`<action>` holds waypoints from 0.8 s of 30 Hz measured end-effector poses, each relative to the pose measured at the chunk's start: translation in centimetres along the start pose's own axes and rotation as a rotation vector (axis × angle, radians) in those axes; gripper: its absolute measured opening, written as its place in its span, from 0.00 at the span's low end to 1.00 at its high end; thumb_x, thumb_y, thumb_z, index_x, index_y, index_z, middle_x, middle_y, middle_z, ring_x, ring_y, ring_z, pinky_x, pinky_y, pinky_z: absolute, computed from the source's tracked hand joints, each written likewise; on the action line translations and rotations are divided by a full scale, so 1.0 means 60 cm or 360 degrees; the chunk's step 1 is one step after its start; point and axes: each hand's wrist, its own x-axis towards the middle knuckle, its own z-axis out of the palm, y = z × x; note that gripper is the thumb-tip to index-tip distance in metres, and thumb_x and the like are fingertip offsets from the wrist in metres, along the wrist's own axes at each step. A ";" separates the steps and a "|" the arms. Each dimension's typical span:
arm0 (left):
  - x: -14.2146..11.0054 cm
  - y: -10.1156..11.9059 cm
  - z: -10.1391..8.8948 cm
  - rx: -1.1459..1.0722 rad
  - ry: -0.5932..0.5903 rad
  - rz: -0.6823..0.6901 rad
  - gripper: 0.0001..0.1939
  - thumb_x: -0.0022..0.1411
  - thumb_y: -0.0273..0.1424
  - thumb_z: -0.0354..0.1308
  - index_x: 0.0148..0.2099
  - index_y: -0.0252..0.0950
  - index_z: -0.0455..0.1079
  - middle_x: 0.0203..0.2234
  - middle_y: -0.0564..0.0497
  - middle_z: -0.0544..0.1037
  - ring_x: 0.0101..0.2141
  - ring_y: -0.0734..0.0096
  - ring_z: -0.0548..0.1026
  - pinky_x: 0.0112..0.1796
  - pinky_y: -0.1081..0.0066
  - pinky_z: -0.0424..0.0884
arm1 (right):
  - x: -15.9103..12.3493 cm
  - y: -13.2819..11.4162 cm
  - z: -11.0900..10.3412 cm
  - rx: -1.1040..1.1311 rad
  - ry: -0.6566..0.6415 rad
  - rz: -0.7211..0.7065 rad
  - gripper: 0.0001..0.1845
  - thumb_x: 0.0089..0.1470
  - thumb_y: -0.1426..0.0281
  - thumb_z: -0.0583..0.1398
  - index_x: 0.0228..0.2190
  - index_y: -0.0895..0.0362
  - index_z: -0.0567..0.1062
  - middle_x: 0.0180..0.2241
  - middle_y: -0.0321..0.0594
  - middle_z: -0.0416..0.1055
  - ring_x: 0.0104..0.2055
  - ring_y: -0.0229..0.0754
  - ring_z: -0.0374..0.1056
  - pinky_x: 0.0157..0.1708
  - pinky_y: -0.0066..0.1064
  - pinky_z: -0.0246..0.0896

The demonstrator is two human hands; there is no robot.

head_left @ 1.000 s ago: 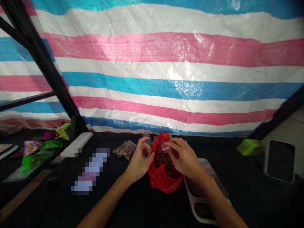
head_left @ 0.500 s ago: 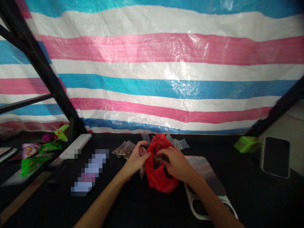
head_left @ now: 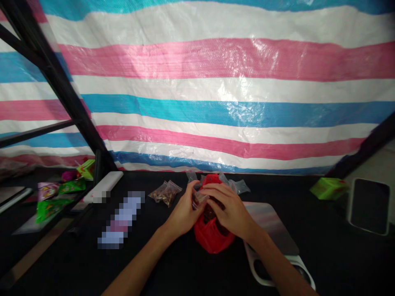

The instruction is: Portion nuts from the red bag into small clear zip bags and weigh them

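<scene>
The left hand (head_left: 184,214) and right hand (head_left: 227,209) pinch a small clear bag (head_left: 198,200); a red plastic bag (head_left: 212,238) lies beneath.

Left hand (head_left: 184,215), right hand (head_left: 227,210) pinch clear baggie (head_left: 199,200) over red bag (head_left: 211,238).

Black cloth-covered table (head_left: 308,263): a red plastic bag (head_left: 211,240) of dark contents at lower centre; clear zip bags of brown pieces (head_left: 164,194) just left of it. White rectangular scale (head_left: 271,226) at lower right; green box (head_left: 328,189) at right. Long white box (head_left: 105,185) and blurred pale packet (head_left: 121,220) at left.
</scene>
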 end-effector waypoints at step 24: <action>-0.004 0.017 0.002 0.0022 0.0043 0.0188 0.30 0.66 0.28 0.59 0.66 0.42 0.55 0.52 0.46 0.75 0.47 0.64 0.77 0.50 0.64 0.73 | -0.012 -0.001 0.014 -0.0083 0.0233 -0.0175 0.20 0.67 0.75 0.55 0.54 0.45 0.75 0.56 0.40 0.75 0.58 0.47 0.71 0.59 0.45 0.66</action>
